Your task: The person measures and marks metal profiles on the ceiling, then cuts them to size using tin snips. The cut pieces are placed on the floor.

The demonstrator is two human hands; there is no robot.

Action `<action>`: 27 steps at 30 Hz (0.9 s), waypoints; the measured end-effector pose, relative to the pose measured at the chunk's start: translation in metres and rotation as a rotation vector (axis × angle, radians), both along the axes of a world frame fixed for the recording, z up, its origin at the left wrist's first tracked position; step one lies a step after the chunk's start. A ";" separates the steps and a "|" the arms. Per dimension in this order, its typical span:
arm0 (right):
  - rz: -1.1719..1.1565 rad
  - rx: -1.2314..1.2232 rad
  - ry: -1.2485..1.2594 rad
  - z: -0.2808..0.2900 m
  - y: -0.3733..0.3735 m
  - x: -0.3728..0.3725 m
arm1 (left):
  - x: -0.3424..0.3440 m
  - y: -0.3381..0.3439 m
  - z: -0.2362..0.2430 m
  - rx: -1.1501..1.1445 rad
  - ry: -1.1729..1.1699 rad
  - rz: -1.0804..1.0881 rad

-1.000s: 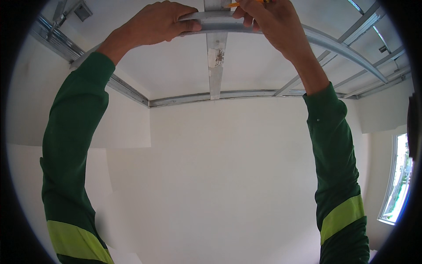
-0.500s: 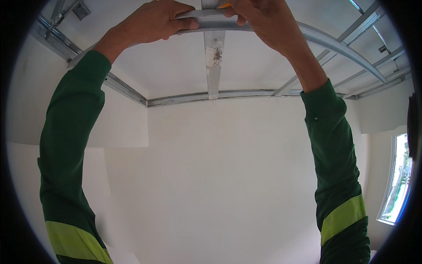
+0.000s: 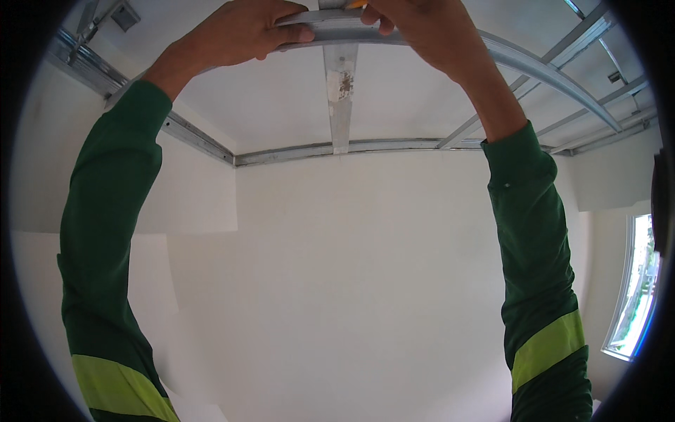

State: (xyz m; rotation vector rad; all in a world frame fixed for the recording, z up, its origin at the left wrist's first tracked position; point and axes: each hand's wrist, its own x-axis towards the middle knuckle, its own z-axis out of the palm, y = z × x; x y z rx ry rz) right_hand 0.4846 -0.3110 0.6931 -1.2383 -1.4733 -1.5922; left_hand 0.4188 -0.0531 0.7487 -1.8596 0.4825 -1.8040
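Grey metal channel (image 3: 337, 29), long and dully shining, at twelve o'clock, gripped by the left hand (image 3: 242, 34).
The right hand (image 3: 430, 32) has its fingers curled on a small orange thing (image 3: 356, 3). Beyond are a plain white wall (image 3: 351, 281) and, past three o'clock, a bright window (image 3: 634, 288). The channel's long axis goes from nine to three, its right end reaching past two o'clock.

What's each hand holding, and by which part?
Left hand: long grey metal channel, by an edge partway along. Right hand: seemingly an orange item, mostly hidden; held part unclear.
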 end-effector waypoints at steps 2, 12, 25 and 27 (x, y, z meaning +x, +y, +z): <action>0.034 0.018 0.009 0.000 -0.001 0.001 | 0.000 0.001 0.001 -0.019 0.031 -0.001; 0.076 -0.051 -0.021 0.003 -0.003 0.006 | 0.002 0.003 0.005 -0.038 0.018 -0.014; -0.034 -0.070 0.096 -0.011 -0.001 0.012 | 0.000 0.009 0.013 0.092 0.058 0.036; -0.011 -0.098 0.096 -0.032 -0.005 0.025 | 0.000 0.007 0.012 0.115 0.072 -0.009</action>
